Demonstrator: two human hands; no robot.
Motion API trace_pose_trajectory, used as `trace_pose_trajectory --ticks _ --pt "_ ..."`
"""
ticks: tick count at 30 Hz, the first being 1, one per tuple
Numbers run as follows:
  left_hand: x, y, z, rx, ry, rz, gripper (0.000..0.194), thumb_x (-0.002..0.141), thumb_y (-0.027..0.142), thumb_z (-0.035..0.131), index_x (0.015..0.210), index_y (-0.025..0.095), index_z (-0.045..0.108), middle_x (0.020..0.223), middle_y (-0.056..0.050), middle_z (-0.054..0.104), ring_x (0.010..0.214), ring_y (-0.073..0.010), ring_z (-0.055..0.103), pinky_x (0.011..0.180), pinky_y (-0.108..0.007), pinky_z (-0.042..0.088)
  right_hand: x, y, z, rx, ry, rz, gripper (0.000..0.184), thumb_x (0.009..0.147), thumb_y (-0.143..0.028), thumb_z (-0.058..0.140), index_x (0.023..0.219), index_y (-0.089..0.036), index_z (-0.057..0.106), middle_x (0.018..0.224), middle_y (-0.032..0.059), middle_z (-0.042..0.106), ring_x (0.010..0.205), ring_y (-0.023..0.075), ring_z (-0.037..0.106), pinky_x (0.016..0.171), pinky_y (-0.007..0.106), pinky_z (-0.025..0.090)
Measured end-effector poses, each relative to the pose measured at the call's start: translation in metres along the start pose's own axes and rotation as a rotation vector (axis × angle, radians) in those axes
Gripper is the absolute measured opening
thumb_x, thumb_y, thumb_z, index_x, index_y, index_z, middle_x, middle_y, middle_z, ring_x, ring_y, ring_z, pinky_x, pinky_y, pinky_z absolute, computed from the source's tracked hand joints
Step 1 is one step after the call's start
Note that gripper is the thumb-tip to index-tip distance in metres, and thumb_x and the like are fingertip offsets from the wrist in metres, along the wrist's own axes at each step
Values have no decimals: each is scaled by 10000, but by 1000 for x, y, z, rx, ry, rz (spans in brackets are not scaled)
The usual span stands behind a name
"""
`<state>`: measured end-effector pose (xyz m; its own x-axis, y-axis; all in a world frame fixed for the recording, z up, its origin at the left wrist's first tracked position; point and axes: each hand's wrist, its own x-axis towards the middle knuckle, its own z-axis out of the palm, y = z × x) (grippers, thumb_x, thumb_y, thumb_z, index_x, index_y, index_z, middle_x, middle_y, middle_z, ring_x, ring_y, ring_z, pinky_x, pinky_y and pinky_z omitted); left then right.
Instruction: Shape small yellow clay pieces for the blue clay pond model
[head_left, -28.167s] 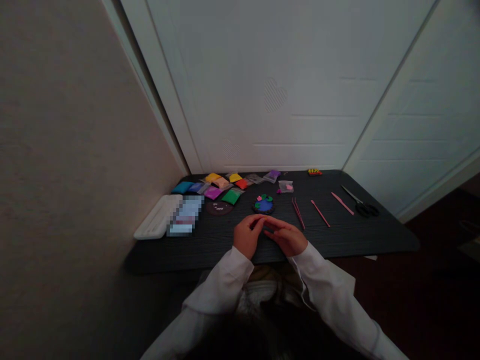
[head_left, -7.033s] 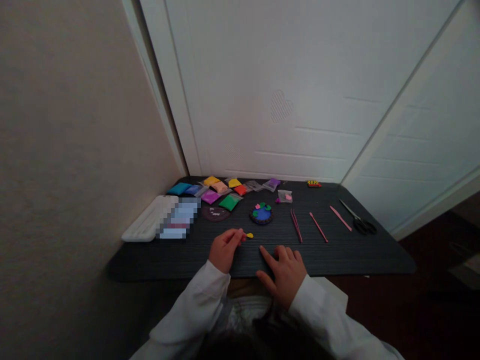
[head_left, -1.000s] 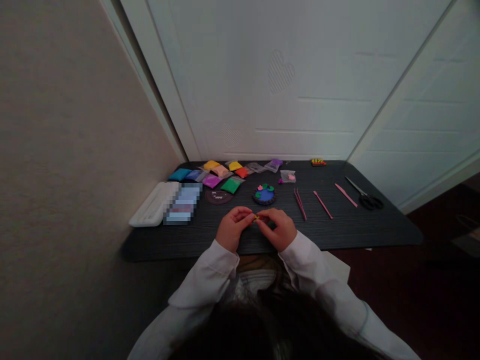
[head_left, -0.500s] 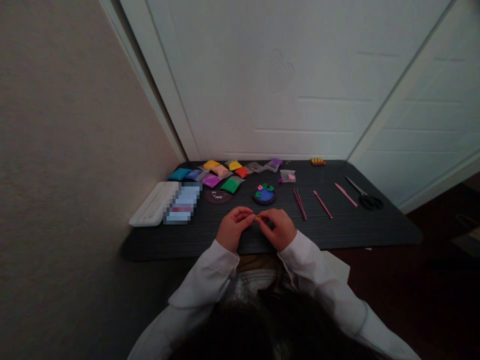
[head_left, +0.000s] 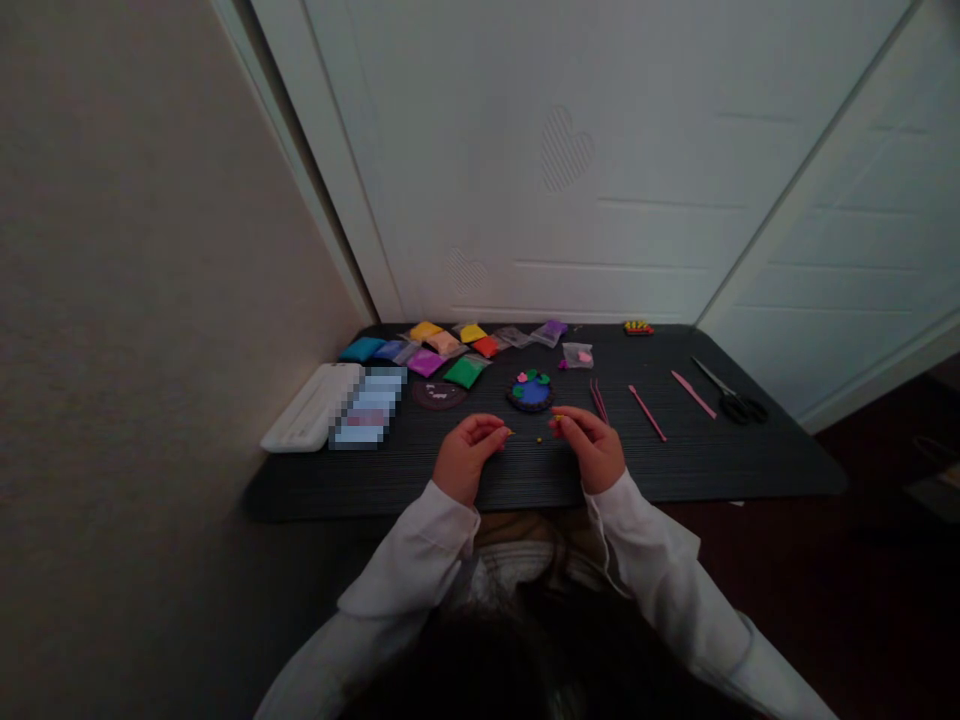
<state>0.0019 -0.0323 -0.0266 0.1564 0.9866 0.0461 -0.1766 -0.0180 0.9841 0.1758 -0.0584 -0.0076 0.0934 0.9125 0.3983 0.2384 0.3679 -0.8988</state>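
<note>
My left hand hovers over the near part of the black table, its fingers pinched on a tiny yellow clay piece. My right hand is a little to the right, fingers also pinched on a small bit of clay that is too small to make out well. A tiny yellow crumb lies on the table between the hands. Just beyond them sits a round blue clay disc with green and pink bits on top.
Coloured clay packets lie in rows at the back left, beside a dark brown disc and a white tray. Pink modelling tools, scissors and a small red-yellow clay figure lie to the right. Walls close the back and left.
My hands were together over one yellow piece; now they have parted, the right hand moving right and slightly away. A yellow crumb now lies between them.
</note>
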Motion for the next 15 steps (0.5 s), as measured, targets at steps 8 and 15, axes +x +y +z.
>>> trace_pose_trajectory --ticks 8,15 --pt "0 1 0 -34 39 -5 223 801 263 477 966 122 524 910 -47 570 755 -134 561 653 -319 481 0 3 4 87 -2 89 234 821 -302 456 975 -138 522 923 38 572 778 124 563 691 321 479" --pt "-1 9 -4 -135 210 19 240 803 263 474 997 127 511 949 -56 559 779 -142 558 659 -324 482 1 8 5 103 47 124 229 816 -291 466 978 -136 516 940 41 562 781 125 559 674 311 482"
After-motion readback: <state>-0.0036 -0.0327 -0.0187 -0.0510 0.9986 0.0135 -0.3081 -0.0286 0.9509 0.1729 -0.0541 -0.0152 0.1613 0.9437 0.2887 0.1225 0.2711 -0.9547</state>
